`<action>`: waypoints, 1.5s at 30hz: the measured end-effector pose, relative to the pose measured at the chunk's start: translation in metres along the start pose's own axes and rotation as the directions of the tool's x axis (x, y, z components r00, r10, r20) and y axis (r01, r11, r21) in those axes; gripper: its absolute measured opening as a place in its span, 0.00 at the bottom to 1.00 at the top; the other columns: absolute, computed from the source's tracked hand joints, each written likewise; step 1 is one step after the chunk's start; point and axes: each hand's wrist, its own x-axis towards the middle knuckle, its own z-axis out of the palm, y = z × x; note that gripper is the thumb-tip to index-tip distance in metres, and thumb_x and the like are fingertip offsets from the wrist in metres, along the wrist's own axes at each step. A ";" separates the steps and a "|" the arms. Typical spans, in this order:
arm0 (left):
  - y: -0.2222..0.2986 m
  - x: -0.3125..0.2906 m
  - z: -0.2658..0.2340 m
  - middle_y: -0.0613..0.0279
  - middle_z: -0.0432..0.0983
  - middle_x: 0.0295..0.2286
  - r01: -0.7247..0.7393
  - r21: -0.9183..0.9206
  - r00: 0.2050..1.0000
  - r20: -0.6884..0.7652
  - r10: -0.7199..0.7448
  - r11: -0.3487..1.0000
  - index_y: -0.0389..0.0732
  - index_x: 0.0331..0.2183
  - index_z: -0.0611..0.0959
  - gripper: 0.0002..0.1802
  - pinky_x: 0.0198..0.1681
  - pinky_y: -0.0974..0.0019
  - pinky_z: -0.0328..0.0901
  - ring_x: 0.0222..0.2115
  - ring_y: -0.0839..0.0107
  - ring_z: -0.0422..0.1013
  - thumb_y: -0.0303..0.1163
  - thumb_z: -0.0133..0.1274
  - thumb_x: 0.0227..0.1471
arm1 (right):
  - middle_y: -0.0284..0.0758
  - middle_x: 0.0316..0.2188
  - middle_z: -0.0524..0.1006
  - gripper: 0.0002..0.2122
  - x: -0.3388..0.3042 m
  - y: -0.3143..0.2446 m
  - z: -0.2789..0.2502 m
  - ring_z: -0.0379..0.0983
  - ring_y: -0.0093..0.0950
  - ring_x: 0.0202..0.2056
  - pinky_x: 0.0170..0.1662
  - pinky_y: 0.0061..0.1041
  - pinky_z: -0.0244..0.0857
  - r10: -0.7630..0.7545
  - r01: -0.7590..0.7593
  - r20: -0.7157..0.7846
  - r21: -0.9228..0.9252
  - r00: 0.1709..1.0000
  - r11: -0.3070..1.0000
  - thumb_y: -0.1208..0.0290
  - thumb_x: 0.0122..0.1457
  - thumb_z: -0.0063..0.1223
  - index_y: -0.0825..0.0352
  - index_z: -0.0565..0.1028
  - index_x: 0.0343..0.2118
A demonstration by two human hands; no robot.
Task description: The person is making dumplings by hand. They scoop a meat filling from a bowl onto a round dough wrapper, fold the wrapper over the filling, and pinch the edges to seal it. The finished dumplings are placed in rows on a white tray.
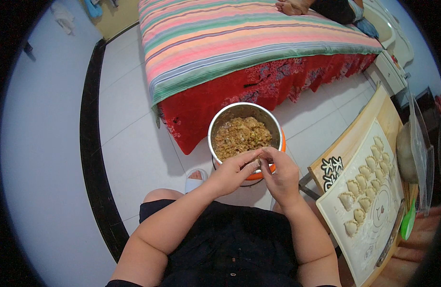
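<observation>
Head view: hands [231, 173] [283, 177] together at edge of round pot [276, 126] (grip hidden, cannot tell); lumpy filling [242, 136] inside, crimped dumplings [361, 181] right, tiles [127, 100] left.

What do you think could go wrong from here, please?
Anything pinched between the left grip and right grip, mostly hidden from view, might slip into the filling, as they meet by the near edge of the metal bowl. The dumplings on the white mat sit close together, some apparently touching, so they could stick to each other.
</observation>
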 end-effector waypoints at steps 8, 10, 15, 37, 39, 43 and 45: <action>0.014 0.003 -0.006 0.58 0.71 0.45 0.111 -0.275 0.989 -0.064 -0.134 0.955 0.36 0.50 0.71 0.21 0.48 0.70 0.63 0.45 0.73 0.67 0.29 0.48 0.54 | 0.40 0.30 0.77 0.15 0.001 -0.004 0.001 0.76 0.33 0.31 0.35 0.27 0.70 0.138 -0.122 -0.070 0.197 0.988 0.973 0.83 0.46 0.56 0.68 0.71 0.39; 0.012 0.003 -0.006 0.58 0.71 0.45 0.088 -0.265 0.992 -0.060 -0.107 0.960 0.37 0.50 0.72 0.20 0.47 0.70 0.63 0.44 0.73 0.67 0.29 0.49 0.54 | 0.40 0.30 0.77 0.15 0.002 -0.005 -0.001 0.77 0.32 0.31 0.36 0.27 0.70 0.167 -0.156 -0.039 0.200 0.985 0.967 0.84 0.46 0.56 0.69 0.71 0.39; 0.007 0.002 -0.003 0.62 0.70 0.44 -0.100 0.052 0.995 -0.024 0.101 0.994 0.38 0.48 0.73 0.19 0.49 0.69 0.62 0.45 0.73 0.66 0.28 0.50 0.53 | 0.40 0.30 0.77 0.15 0.002 -0.006 -0.006 0.77 0.32 0.32 0.36 0.25 0.70 0.088 -0.086 -0.012 0.075 0.996 0.993 0.85 0.45 0.55 0.68 0.71 0.39; 0.009 0.004 -0.003 0.61 0.69 0.43 -0.011 -0.235 0.996 -0.088 -0.011 0.972 0.40 0.49 0.73 0.21 0.48 0.69 0.61 0.44 0.73 0.65 0.27 0.51 0.52 | 0.40 0.30 0.77 0.18 0.000 -0.001 0.001 0.77 0.29 0.33 0.38 0.25 0.71 0.127 -0.100 -0.096 0.248 0.987 0.964 0.84 0.46 0.56 0.70 0.70 0.43; 0.006 0.004 -0.004 0.61 0.69 0.43 -0.002 -0.280 0.997 -0.080 -0.022 0.960 0.41 0.49 0.73 0.21 0.51 0.67 0.59 0.46 0.71 0.65 0.27 0.51 0.51 | 0.40 0.30 0.77 0.17 -0.001 -0.003 -0.001 0.77 0.29 0.33 0.38 0.25 0.71 0.163 -0.139 -0.072 0.260 0.984 0.955 0.84 0.46 0.56 0.70 0.70 0.42; 0.009 0.003 -0.004 0.61 0.69 0.44 -0.095 -0.069 0.994 -0.058 0.091 0.993 0.41 0.48 0.74 0.20 0.51 0.67 0.59 0.46 0.71 0.65 0.27 0.52 0.51 | 0.40 0.30 0.77 0.17 0.000 -0.006 -0.003 0.77 0.29 0.33 0.37 0.24 0.71 0.154 -0.132 -0.067 0.262 0.986 0.956 0.84 0.46 0.56 0.70 0.70 0.41; 0.007 0.002 -0.002 0.61 0.69 0.45 -0.135 -0.051 0.990 -0.040 0.133 0.990 0.41 0.47 0.75 0.19 0.51 0.67 0.59 0.47 0.71 0.65 0.28 0.51 0.52 | 0.40 0.30 0.77 0.15 0.001 -0.007 -0.002 0.77 0.29 0.33 0.37 0.24 0.71 0.185 -0.160 -0.061 0.285 0.981 0.945 0.84 0.47 0.56 0.69 0.71 0.40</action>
